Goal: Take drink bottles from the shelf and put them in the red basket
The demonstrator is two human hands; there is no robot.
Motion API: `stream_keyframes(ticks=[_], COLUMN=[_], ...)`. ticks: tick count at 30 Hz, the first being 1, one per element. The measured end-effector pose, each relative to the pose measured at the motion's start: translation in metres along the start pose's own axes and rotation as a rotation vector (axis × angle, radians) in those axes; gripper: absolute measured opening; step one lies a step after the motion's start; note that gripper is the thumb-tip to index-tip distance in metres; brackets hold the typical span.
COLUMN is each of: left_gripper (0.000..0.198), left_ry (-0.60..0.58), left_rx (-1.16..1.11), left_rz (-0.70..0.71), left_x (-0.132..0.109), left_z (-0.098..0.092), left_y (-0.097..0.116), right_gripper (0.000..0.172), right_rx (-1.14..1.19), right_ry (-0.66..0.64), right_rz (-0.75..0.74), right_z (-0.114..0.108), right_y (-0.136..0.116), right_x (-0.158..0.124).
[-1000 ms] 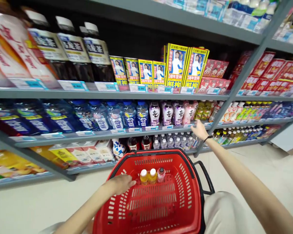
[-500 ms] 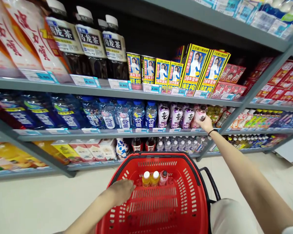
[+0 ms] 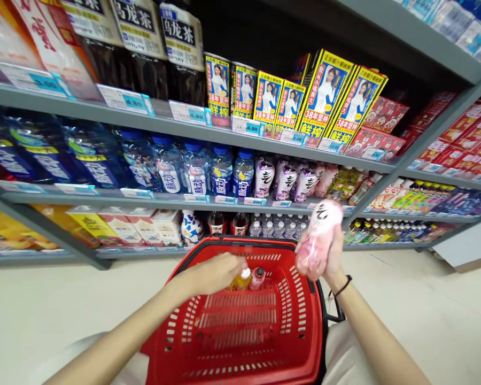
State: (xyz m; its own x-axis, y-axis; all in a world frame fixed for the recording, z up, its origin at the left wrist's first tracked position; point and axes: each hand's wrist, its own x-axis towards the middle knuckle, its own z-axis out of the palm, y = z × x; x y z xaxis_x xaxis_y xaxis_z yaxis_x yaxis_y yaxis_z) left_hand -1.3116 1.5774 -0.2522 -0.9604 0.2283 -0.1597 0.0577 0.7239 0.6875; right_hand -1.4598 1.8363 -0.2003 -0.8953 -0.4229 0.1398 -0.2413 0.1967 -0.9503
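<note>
My right hand [image 3: 334, 254] is wrapped round a pink drink bottle [image 3: 318, 240] with a black character on its label. The bottle is tilted in the air at the right far edge of the red shopping basket [image 3: 244, 361]; its cap does not show. My left hand [image 3: 218, 272] reaches over the basket's left side, fingers loosely bent and apparently holding nothing. Its fingertips are close to a yellow bottle with a white cap [image 3: 244, 278]. Another yellow bottle [image 3: 231, 284] is mostly hidden below that hand. A pink bottle with a dark cap [image 3: 257, 278] stands beside them in the basket.
Ahead, store shelves hold blue-capped bottles [image 3: 220, 174], purple-and-white bottles [image 3: 284, 179], yellow-and-blue drink cartons [image 3: 324, 99] and dark tea bottles [image 3: 182, 59]. A grey shelf edge [image 3: 144, 200] runs just beyond the basket. The basket's black handle [image 3: 336, 310] sticks out on the right.
My right hand has taken the pink bottle off the shelf and brought it back near the basket. My left hand has moved right and up, over the yellow bottles.
</note>
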Motion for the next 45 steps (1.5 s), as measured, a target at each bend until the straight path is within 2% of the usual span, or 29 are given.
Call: stream_keyframes(ticks=[2,4,6,9,11,14,16,19,22,27,30,32,34,37,40,45], left_gripper=[0.047,0.056,0.065,0.074,0.077,0.064,0.060,0.061,0.055,0.046,0.042,0.048,0.055,0.058,0.057,0.066], left_ry=[0.054,0.121,0.177,0.131,0.147,0.339,0.415,0.460,0.551,0.700,0.727,0.681,0.596,0.506,0.533,0.580], left_rx=[-0.173,-0.357,-0.549,-0.884,-1.029,-1.061,-1.090,-1.155,-1.163,-1.142,-1.041,-1.001,-1.013,-0.985,-0.871,-0.763], left_rz=[0.019,0.070,0.060,0.097,0.133,0.072,0.052,0.053,0.015,-0.033,-0.061,-0.018,0.050,0.116,0.150,0.229], left_x=[0.009,0.013,0.013,0.007,0.003,-0.002,-0.005,-0.008,-0.010,-0.010,-0.012,-0.015,-0.018,-0.022,-0.024,-0.025], left_z=[-0.011,-0.015,-0.010,0.009,0.025,0.037,0.034,0.018,0.006,0.010,0.015,0.015,0.013,0.010,0.012,0.019], left_y=[0.025,0.044,0.052,0.049,0.044,0.037,0.035,0.033,0.034,0.038,0.039,0.039,0.039,0.039,0.039,0.036], right_gripper=[0.093,0.078,0.076,0.084,0.089,0.098,0.098,0.087,0.077,0.053,0.046,0.052,0.067,0.078,0.082,0.085], right_rx=[0.360,0.525,0.584,0.721,0.766,0.813,0.865,0.955,1.011,0.923,0.854,0.873,0.951,1.086,1.135,1.173], right_ry=[-0.227,-0.302,-0.355,-0.542,-0.661,-0.764,-0.811,-0.815,-0.705,-0.558,-0.452,-0.519,-0.608,-0.623,-0.649,-0.798], right_rz=[0.262,0.369,0.419,0.547,0.609,0.670,0.736,0.847,0.845,0.736,0.718,0.795,0.902,1.009,1.046,1.053], right_z=[0.026,0.048,0.065,0.082,0.088,0.095,0.099,0.105,0.110,0.109,0.107,0.107,0.107,0.107,0.104,0.099], right_y=[0.006,0.011,0.014,0.020,0.024,0.033,0.040,0.051,0.059,0.059,0.056,0.054,0.053,0.052,0.051,0.047], right_x=[-0.034,-0.061,-0.080,-0.097,-0.100,-0.101,-0.104,-0.113,-0.124,-0.129,-0.127,-0.127,-0.128,-0.133,-0.136,-0.140])
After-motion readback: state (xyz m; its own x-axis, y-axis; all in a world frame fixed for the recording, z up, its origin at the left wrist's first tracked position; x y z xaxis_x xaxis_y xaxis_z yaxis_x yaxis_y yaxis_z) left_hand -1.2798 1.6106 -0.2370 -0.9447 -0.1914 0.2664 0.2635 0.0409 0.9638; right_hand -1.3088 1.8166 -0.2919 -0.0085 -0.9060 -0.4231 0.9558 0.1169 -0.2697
